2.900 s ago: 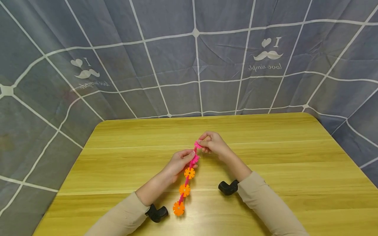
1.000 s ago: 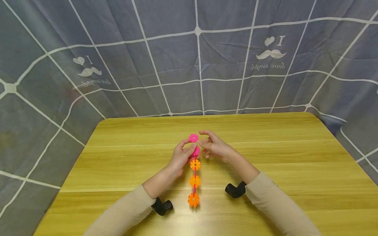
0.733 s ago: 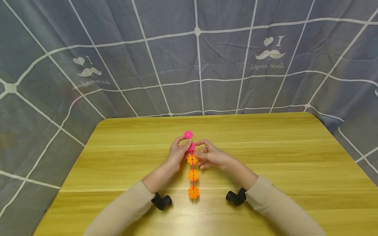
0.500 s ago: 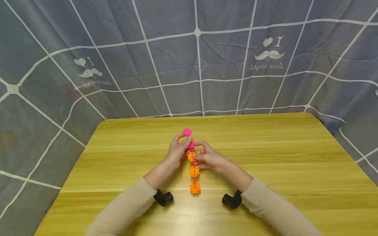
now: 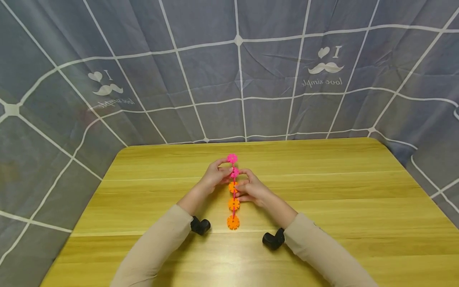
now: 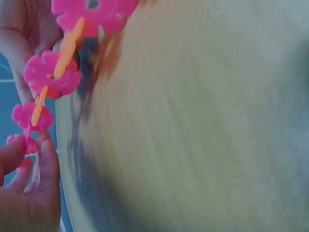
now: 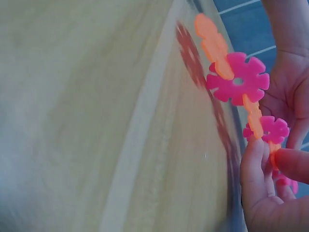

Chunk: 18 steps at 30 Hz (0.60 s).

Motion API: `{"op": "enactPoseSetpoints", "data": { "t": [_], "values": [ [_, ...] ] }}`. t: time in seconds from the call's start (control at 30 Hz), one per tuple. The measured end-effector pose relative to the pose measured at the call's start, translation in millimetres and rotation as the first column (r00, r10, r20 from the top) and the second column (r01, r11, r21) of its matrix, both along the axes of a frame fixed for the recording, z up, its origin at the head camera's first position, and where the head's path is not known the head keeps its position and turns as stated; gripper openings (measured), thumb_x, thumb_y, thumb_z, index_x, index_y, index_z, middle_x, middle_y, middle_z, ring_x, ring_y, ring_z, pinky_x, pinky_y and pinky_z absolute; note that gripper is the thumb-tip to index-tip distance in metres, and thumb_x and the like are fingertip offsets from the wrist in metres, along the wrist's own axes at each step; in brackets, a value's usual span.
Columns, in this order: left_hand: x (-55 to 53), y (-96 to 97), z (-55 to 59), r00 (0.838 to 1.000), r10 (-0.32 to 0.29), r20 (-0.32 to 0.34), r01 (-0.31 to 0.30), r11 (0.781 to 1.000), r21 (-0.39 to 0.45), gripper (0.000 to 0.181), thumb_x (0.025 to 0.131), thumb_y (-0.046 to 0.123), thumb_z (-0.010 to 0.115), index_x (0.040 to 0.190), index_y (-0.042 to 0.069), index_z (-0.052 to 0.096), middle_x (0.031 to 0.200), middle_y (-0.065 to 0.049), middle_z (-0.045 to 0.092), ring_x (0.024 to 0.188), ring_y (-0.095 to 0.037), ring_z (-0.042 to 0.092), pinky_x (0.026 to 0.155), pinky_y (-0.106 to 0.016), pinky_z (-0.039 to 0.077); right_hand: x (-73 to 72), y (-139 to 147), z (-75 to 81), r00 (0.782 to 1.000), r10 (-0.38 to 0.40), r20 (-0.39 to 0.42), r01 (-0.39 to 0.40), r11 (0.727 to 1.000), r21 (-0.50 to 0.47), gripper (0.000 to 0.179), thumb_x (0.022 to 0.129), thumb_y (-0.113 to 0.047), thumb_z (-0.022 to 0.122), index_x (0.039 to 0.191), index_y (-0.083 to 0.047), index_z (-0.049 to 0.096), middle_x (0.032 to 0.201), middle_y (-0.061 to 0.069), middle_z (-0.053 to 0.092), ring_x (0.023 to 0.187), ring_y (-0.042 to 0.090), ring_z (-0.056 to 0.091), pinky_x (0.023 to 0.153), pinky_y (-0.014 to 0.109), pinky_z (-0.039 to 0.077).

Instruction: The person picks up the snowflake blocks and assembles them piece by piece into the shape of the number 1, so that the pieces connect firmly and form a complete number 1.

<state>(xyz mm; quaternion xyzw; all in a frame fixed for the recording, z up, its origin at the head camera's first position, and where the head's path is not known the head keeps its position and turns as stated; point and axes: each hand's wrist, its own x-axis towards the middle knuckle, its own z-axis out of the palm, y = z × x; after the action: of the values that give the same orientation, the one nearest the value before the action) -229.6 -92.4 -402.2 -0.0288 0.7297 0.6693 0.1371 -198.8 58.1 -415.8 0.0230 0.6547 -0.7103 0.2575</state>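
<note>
A chain of interlocking plastic snowflake discs (image 5: 231,205), pink and orange, runs straight away from me above the table in the head view. My left hand (image 5: 215,175) pinches it by a pink disc (image 5: 235,173) near the far end, and the endmost pink disc (image 5: 232,156) sticks out past the fingers. From the other side my right hand (image 5: 254,188) pinches the chain at the orange disc (image 5: 231,187) just nearer to me. The near end hangs free with an orange disc (image 5: 233,225). In the right wrist view a pink disc (image 7: 253,77) shows slotted into orange ones.
The wooden table (image 5: 340,191) stretches out on all sides of the hands. A grey curtain with white lines (image 5: 269,79) hangs behind it. Black wrist mounts (image 5: 274,240) jut from both sleeves, low over the table.
My right hand has left the far pink disc, moved nearer to me and pinched the chain by an orange disc. The chain, slanted before, now points straight ahead and lies farther away.
</note>
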Motion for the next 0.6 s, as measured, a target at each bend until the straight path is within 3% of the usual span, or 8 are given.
{"op": "enactPoseSetpoints", "data": {
  "t": [0.2,0.4,0.6],
  "values": [
    [-4.5,-1.6,-4.2,1.0,-0.011,-0.006,0.011,0.999,-0.043,0.038,0.092,0.001,0.056,0.129,-0.002,0.048,0.104,-0.021,0.064,0.062,-0.008,0.057,0.062,-0.022,0.054,-4.4,-0.4,-1.5,1.0,-0.021,-0.007,0.021,0.996,0.083,0.052,0.088,0.007,0.056,0.134,-0.009,0.038,0.08,0.009,0.054,0.056,0.015,0.055,0.05,0.024,0.053],
    [-7.5,-0.2,-7.7,1.0,-0.014,-0.015,0.012,0.995,-0.1,0.039,0.091,0.001,0.057,0.129,-0.004,0.049,0.086,-0.01,0.062,0.058,-0.008,0.054,0.058,-0.019,0.052,-7.3,-1.4,-1.1,0.999,-0.035,-0.019,0.038,0.987,0.153,0.054,0.086,0.006,0.06,0.135,-0.006,0.04,0.077,0.008,0.055,0.051,0.012,0.053,0.047,0.021,0.051],
    [-6.0,0.6,-7.7,1.0,-0.002,-0.029,-0.003,0.989,-0.147,0.035,0.091,0.002,0.058,0.124,-0.009,0.053,0.088,-0.011,0.06,0.061,-0.009,0.053,0.059,-0.019,0.052,-5.7,-1.2,3.1,0.999,-0.026,-0.022,0.029,0.986,0.161,0.057,0.085,0.008,0.06,0.136,0.001,0.037,0.073,0.008,0.054,0.047,0.01,0.052,0.048,0.021,0.051]
  ]
}}
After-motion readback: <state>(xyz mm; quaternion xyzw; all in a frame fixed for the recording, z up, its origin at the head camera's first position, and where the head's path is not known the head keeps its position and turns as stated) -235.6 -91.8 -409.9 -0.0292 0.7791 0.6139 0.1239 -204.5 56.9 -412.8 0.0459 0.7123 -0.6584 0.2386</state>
